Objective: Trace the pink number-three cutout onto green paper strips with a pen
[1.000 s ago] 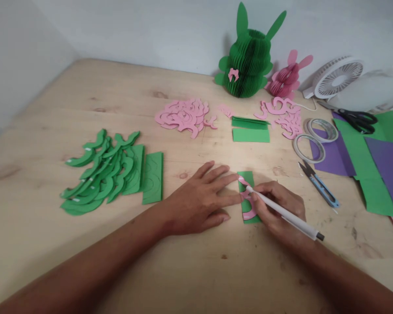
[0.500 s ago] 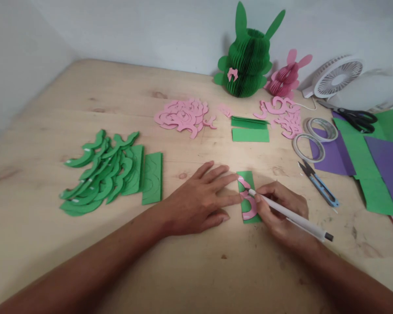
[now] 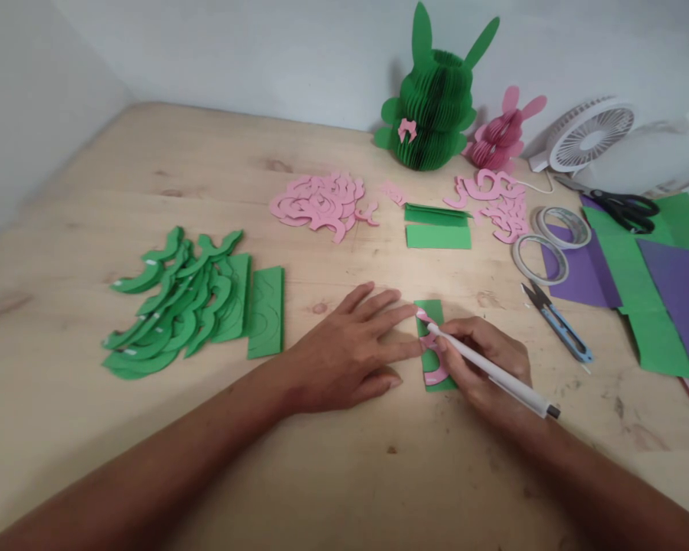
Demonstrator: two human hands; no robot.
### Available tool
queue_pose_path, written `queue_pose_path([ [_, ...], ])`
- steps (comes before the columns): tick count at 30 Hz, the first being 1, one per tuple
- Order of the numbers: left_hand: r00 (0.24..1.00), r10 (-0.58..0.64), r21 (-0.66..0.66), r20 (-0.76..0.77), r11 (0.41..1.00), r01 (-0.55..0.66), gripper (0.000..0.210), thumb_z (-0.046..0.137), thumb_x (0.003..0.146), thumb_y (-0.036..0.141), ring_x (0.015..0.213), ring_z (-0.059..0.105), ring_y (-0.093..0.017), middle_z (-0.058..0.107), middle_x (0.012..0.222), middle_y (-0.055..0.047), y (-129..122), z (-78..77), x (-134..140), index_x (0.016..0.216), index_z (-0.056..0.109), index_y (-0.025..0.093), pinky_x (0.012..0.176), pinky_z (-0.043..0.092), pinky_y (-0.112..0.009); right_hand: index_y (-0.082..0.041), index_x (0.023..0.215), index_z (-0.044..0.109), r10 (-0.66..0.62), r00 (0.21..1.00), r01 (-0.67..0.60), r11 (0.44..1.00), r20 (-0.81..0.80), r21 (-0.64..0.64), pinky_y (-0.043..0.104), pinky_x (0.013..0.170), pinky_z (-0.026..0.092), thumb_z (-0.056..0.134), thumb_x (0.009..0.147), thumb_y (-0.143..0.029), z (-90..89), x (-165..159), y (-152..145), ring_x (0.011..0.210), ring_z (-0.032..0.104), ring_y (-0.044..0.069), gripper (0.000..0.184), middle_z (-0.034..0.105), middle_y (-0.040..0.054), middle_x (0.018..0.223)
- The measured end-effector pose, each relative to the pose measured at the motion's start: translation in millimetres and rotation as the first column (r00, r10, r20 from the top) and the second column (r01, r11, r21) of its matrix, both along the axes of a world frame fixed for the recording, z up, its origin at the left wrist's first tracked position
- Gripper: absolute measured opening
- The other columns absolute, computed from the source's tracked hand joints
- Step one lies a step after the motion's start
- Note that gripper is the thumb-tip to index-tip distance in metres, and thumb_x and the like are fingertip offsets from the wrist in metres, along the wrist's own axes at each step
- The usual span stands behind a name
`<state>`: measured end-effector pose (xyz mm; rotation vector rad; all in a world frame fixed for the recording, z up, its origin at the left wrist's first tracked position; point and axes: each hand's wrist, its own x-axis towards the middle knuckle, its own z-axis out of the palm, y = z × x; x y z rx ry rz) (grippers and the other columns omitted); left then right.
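Note:
My right hand [image 3: 485,360] grips a white pen [image 3: 488,370], its tip on the edge of a curved pink paper template [image 3: 435,376]. Under the template lies a small green paper strip [image 3: 430,308], partly covered by my right hand. My left hand [image 3: 359,352] rests flat with fingers spread, and its fingertips touch the left edge of the template and strip. Left of that hand is a folded green card [image 3: 266,312] with curved outlines drawn on it. Beside the card sits a heap of cut green paper pieces [image 3: 172,306].
Pink paper cutouts [image 3: 318,203] and green strips [image 3: 438,236] lie farther back. A green honeycomb paper rabbit [image 3: 433,115], a pink one [image 3: 498,141] and a fan [image 3: 594,138] stand by the wall. On the right are tape rolls [image 3: 540,260], thread snips [image 3: 560,325], scissors [image 3: 623,208] and purple paper [image 3: 680,283].
My right hand and the pen have shifted slightly left, with the pen tip moving up and left along the pink template. My left hand stays in place.

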<state>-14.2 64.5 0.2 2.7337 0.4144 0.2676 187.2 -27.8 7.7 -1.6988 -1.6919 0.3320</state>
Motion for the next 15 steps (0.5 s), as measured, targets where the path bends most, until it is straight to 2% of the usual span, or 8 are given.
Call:
queue_pose_path([
  [8,1.000,-0.003,0.010,0.004,1.000,0.003,0.043,0.055,0.089,0.037,0.136,0.030,-0.031,0.038,0.147,-0.005,0.1,-0.8,-0.7,0.131,0.051,0.032,0.113,0.018,-0.056,-0.020,0.081,0.064,0.010,0.999,-0.012,0.999,0.049,0.048,0.021,0.043,0.043,0.062,0.083,-0.022,3.3,1.2,-0.5,0.047,0.058,0.010,0.004,0.066,-0.0018,0.063],
  [15,1.000,-0.008,0.011,-0.008,1.000,0.008,0.043,0.052,0.090,0.038,0.137,0.027,-0.031,0.037,0.148,-0.005,0.8,-0.9,-0.2,0.133,0.049,0.033,0.114,0.016,-0.056,-0.019,0.074,0.061,-0.007,0.997,0.003,0.999,0.080,0.049,0.021,0.039,0.035,0.061,0.082,-0.022,10.7,0.1,-1.4,0.038,0.046,0.007,0.009,0.057,-0.0045,0.051],
])
